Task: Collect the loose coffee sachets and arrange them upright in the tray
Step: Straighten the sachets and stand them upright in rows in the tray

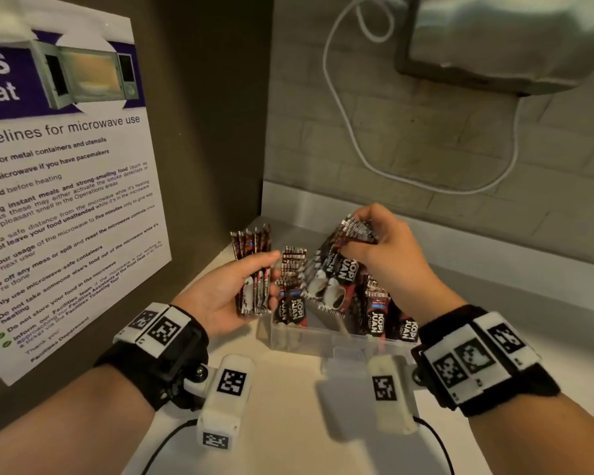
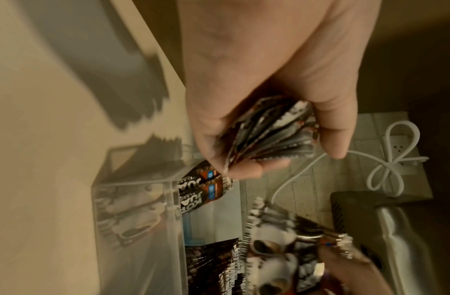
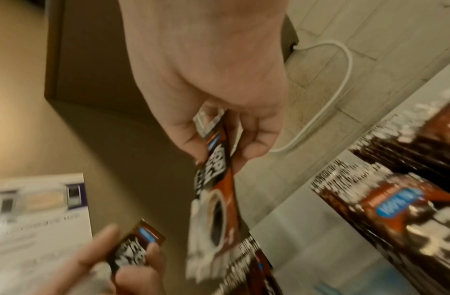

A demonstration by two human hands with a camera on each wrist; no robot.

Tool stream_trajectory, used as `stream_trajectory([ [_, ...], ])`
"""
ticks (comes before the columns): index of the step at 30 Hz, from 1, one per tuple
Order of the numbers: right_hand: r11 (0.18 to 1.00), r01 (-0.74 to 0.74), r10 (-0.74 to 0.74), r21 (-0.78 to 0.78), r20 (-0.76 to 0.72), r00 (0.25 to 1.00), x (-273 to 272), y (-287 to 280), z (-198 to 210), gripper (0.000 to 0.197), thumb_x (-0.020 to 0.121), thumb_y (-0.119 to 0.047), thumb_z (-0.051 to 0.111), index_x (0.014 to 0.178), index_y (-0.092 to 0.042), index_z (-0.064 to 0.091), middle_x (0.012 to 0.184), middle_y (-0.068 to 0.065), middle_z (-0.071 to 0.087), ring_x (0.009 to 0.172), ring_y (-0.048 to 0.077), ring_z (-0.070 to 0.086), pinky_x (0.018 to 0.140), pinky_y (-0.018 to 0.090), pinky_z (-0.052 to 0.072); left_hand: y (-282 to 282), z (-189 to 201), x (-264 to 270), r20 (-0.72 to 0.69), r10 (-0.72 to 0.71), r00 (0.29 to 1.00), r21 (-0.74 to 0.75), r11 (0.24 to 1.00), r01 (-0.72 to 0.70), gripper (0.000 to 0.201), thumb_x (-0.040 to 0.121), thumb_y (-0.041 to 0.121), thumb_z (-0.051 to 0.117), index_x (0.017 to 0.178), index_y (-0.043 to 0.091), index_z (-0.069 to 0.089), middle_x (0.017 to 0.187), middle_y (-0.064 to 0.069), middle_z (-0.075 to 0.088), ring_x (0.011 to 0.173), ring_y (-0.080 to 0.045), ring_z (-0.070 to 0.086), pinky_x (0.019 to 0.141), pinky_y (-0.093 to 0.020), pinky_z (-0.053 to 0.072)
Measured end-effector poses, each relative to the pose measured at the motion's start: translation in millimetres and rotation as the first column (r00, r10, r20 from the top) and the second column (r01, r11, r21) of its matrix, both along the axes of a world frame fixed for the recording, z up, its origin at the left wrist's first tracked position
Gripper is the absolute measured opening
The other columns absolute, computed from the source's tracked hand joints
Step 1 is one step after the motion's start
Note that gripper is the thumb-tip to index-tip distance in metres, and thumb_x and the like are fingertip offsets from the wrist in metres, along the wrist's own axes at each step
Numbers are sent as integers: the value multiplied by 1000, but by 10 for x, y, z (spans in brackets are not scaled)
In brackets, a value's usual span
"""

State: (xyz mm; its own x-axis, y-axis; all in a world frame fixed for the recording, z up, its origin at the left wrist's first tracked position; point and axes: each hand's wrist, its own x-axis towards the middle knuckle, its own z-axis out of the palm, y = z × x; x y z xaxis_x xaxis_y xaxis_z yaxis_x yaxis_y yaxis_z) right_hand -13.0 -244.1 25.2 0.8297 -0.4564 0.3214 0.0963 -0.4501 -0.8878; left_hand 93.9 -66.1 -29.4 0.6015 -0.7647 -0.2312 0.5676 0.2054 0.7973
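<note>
A clear plastic tray [image 1: 330,341] stands on the white counter with several dark "Kopi Juan" sachets upright in it [image 1: 378,310]. My left hand [image 1: 240,289] grips a bundle of sachets [image 1: 252,269] upright, just left of the tray; the left wrist view shows their ends fanned between thumb and fingers [image 2: 271,131]. My right hand [image 1: 381,245] pinches the top of another bunch of sachets [image 1: 336,269] that hangs tilted over the tray's middle. The right wrist view shows that bunch [image 3: 216,191] hanging from my fingers, blurred.
A wall panel with a microwave guidelines poster [image 1: 59,186] closes off the left side. Behind the tray are a tiled wall, a looping white cable [image 1: 350,132] and a steel appliance [image 1: 508,39] at the upper right. The counter front [image 1: 288,423] lies near me.
</note>
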Motion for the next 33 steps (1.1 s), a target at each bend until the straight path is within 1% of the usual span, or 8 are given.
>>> stream_trajectory([
  [5,914,-390,401,112,-95,911,-61,171,82,38,75,21,61,87,-14,53,77,-5,61,70,6,59,65,23,49,-40,14,-70,67,-178,982,64,983,174,31,75,36,73,95,14,78,112,-16,69,94,-26,67,92,-42,49],
  [9,869,-452,479,200,-116,870,-12,260,6,31,81,15,60,101,-7,54,86,2,62,74,13,60,61,28,50,-20,-1,-153,82,-374,924,-84,921,381,62,59,55,79,107,15,76,108,-15,71,100,-24,70,87,-40,57],
  [12,864,-437,474,250,-109,874,-3,319,-42,31,83,10,60,110,-4,54,90,5,59,70,11,58,49,25,45,5,-31,-155,80,-414,907,-180,889,422,79,46,32,96,115,6,69,106,-18,71,98,-29,70,83,-44,57],
  [17,935,-286,309,208,-89,947,10,415,-87,48,87,-4,64,126,-25,46,122,4,49,88,12,60,71,27,54,-30,-86,-200,-25,-287,957,-97,954,284,74,28,18,100,94,-3,72,86,-22,70,77,-35,72,66,-53,59],
  [22,900,-152,241,409,-176,954,-35,578,-126,21,99,-23,47,117,-18,56,106,5,65,99,22,64,95,44,51,-57,-26,-257,50,-268,962,27,963,267,30,70,27,78,95,10,76,97,-19,71,85,-35,71,65,-56,58],
  [26,865,-143,240,480,-146,960,-66,592,-124,29,90,-42,58,110,-21,59,106,5,69,99,21,68,92,45,53,-113,-10,-331,147,-194,970,118,977,178,35,62,24,81,95,15,74,94,-15,72,84,-29,69,54,-34,56],
  [29,888,-73,168,453,-173,971,-49,574,-184,55,72,-25,82,118,-14,55,103,8,70,94,22,70,90,45,55,-161,22,-420,240,-149,959,145,983,116,38,64,16,73,101,19,68,89,-10,73,80,-24,70,55,-34,55],
  [33,888,-42,129,457,-162,978,-77,562,-243,31,73,-10,79,102,-9,67,96,17,72,89,30,71,88,50,55,-220,34,-510,330,-195,924,206,970,131,37,78,-6,67,109,14,65,93,-13,73,86,-28,72,67,-46,59],
])
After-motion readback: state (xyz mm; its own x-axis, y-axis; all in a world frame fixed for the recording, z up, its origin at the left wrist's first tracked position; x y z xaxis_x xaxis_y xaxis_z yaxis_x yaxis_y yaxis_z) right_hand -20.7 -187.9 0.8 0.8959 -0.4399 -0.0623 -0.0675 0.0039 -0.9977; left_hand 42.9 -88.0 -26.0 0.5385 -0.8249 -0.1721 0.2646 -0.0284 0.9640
